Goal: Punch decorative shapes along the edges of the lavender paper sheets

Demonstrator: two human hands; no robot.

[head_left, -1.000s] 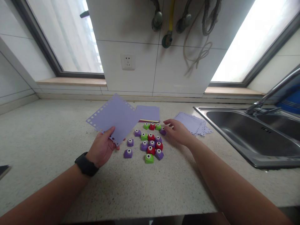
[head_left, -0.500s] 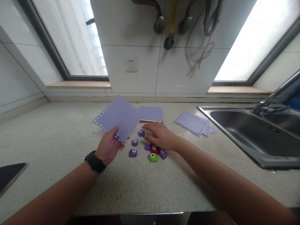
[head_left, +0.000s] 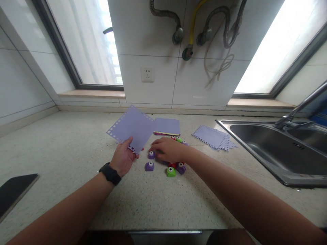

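Note:
My left hand (head_left: 125, 157), with a dark watch on its wrist, pinches a purple sheet of paper (head_left: 134, 126) by its lower corner. Small holes are punched along the sheet's edges. Hovering over a group of small craft punches, my right hand (head_left: 168, 149) has its fingers stretched out and bent a little downward. Its fingertips are close to a purple craft punch (head_left: 151, 155); whether they touch it is unclear. A second purple punch (head_left: 149, 166) lies nearer me, and a green punch (head_left: 171, 172) is below the hand. Several more punches are partly hidden under it.
Behind the punches lies a stack of coloured paper (head_left: 167, 126), purple on top. Several hole-edged purple sheets (head_left: 212, 136) overlap to the right, beside the steel sink (head_left: 258, 160). A dark flat object (head_left: 16, 192) rests at the left edge of the speckled counter (head_left: 76, 143).
My right hand has moved slightly toward me and left, from the far punches to a nearer purple one. The left hand still holds the sheet. The camera view has shifted a little.

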